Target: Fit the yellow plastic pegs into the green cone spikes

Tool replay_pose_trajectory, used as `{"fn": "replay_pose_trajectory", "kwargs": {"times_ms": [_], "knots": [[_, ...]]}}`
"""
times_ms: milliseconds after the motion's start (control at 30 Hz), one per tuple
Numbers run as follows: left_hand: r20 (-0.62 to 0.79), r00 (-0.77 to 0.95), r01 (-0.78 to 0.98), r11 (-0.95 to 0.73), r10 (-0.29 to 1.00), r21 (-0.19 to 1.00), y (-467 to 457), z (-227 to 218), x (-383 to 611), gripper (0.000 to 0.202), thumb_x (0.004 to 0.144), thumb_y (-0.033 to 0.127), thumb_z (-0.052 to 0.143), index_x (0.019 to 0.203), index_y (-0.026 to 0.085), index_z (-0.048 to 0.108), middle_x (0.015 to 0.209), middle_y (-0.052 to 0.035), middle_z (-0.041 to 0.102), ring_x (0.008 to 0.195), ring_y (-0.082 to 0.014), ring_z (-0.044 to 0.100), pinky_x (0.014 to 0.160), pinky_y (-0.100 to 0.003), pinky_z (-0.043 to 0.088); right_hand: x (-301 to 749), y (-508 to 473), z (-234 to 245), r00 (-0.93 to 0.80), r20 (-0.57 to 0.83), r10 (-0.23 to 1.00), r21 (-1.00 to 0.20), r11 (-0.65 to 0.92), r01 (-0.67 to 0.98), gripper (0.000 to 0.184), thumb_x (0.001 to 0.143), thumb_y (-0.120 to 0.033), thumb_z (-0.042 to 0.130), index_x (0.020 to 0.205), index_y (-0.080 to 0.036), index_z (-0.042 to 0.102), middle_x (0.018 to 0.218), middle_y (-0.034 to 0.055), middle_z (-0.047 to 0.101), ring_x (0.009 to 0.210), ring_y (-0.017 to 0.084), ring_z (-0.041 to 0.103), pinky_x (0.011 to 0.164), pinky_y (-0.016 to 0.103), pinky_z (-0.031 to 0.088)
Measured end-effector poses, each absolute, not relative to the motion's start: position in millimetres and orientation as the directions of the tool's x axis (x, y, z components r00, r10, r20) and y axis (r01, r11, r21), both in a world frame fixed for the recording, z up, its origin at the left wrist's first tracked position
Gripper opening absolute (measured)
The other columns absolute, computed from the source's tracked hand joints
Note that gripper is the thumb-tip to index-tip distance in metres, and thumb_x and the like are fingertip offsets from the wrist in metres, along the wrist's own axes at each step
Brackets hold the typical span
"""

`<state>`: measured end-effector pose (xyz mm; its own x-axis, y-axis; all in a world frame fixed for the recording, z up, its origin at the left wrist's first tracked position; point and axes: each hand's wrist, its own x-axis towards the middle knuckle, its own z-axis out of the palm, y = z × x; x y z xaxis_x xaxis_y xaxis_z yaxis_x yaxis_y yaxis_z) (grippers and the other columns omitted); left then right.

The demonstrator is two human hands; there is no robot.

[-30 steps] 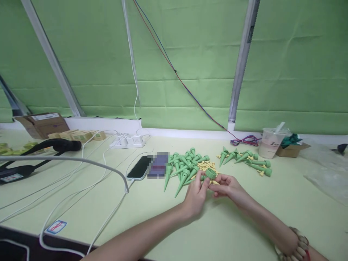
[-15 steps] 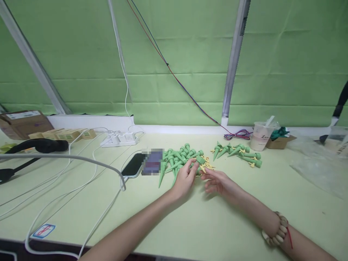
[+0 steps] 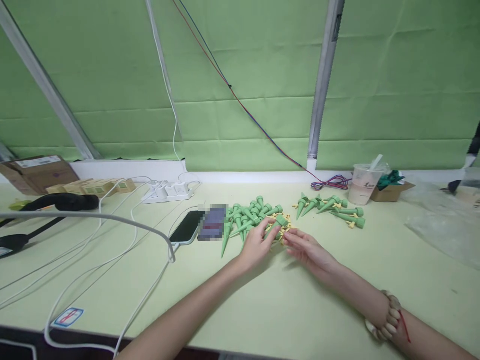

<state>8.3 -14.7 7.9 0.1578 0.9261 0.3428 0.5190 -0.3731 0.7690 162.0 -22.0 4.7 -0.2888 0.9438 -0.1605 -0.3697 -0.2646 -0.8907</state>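
My left hand (image 3: pixel 258 243) is closed on a green cone-shaped spike (image 3: pixel 278 224), its wide cap end pointing right. My right hand (image 3: pixel 305 247) reaches to a heap of small yellow pieces (image 3: pixel 285 230) beside that spike, fingertips pinched at them; what they hold is too small to tell. A pile of loose green spikes (image 3: pixel 245 220) lies just beyond my left hand. A second group of green spikes with yellow parts (image 3: pixel 335 210) lies further right on the pale green table (image 3: pixel 232 305).
A phone (image 3: pixel 187 227) on a white cable lies left of the pile, with a power strip (image 3: pixel 165 192) behind it. A plastic cup (image 3: pixel 363 184) and small box (image 3: pixel 392 190) stand at the back right, a clear bag (image 3: pixel 442 225) far right, cardboard boxes (image 3: pixel 39 172) and black gear (image 3: pixel 56 202) far left.
Both hands moved forward from in front of the pile to the yellow pieces. The right hand let go of the spike's cap and reached down; the left still holds the spike.
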Motion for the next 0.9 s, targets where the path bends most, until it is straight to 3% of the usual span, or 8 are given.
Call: {"fn": "replay_pose_trajectory", "kwargs": {"times_ms": [100,167,233,400,533,700,900], "knots": [[0.319,0.131,0.52,-0.339,0.939,0.784,-16.1,4.4,10.7,0.04,0.082,0.052,0.038,0.097,0.02,0.057,0.05,0.0044,0.048,0.045,-0.0105,0.042,0.046,-0.021,0.03,162.3,-22.7,2.5,-0.126,0.073,0.989,-0.986,0.053,-0.161,0.023,0.061,-0.034,0.074,0.065,-0.018,0.058,0.066,-0.0011,0.056,0.068,0.012,0.056,0.056,0.021,0.052],[0.307,0.115,0.521,-0.32,0.945,0.791,-16.4,3.0,11.7,0.04,0.081,0.053,0.038,0.096,0.02,0.057,0.047,0.0051,0.045,0.044,-0.0103,0.04,0.045,-0.021,0.028,162.5,-22.8,1.6,-0.064,0.279,0.958,-0.96,0.278,-0.023,0.022,0.062,-0.035,0.073,0.06,-0.017,0.059,0.068,0.0006,0.054,0.068,0.014,0.055,0.054,0.023,0.052],[0.31,0.114,0.509,-0.323,0.944,0.797,-16.0,3.3,11.5,0.041,0.082,0.053,0.037,0.097,0.02,0.056,0.046,0.0057,0.043,0.043,-0.01,0.039,0.045,-0.021,0.028,162.7,-22.5,2.6,-0.065,0.353,0.933,-0.935,0.355,0.022,0.021,0.062,-0.036,0.072,0.063,-0.017,0.064,0.072,0.0026,0.055,0.07,0.015,0.055,0.053,0.024,0.052],[0.33,0.134,0.508,-0.351,0.934,0.787,-15.4,7.8,8.3,0.04,0.085,0.05,0.032,0.104,0.02,0.051,0.047,0.0065,0.04,0.043,-0.0102,0.039,0.047,-0.021,0.029,164.1,-20.4,8.5,-0.205,0.034,0.978,-0.988,0.002,-0.154,0.033,0.067,-0.046,0.066,0.089,-0.02,0.067,0.089,0.0047,0.061,0.076,0.016,0.058,0.051,0.024,0.055],[0.349,0.22,0.615,-0.407,0.911,0.675,-19.3,9.2,7.2,0.036,0.087,0.045,0.031,0.106,0.021,0.05,0.05,0.0058,0.044,0.047,-0.0117,0.043,0.053,-0.023,0.031,167.1,-19.7,8.6,-0.37,-0.115,0.922,-0.964,-0.194,-0.183,0.028,0.069,-0.039,0.068,0.088,-0.018,0.069,0.088,0.0043,0.062,0.081,0.012,0.058,0.055,0.015,0.052],[0.349,0.238,0.7,-0.409,0.906,0.586,-21.7,9.5,9.1,0.036,0.087,0.045,0.029,0.106,0.023,0.049,0.046,0.0066,0.04,0.045,-0.0128,0.04,0.054,-0.024,0.029,167.1,-19.7,9.9,-0.3,-0.066,0.952,-0.981,-0.118,-0.157,0.025,0.061,-0.034,0.074,0.077,-0.016,0.069,0.076,0.0007,0.061,0.072,0.009,0.057,0.055,0.015,0.05],[0.315,0.156,0.658,-0.336,0.936,0.673,-24.1,7.7,13.3,0.036,0.087,0.048,0.028,0.103,0.024,0.049,0.048,0.0064,0.037,0.048,-0.0124,0.039,0.052,-0.023,0.027,162.4,-18.1,7.2,-0.133,0.042,0.99,-0.996,0.032,-0.08,0.034,0.053,-0.04,0.076,0.068,-0.013,0.062,0.064,0.0003,0.058,0.058,0.012,0.055,0.049,0.024,0.051]]}}
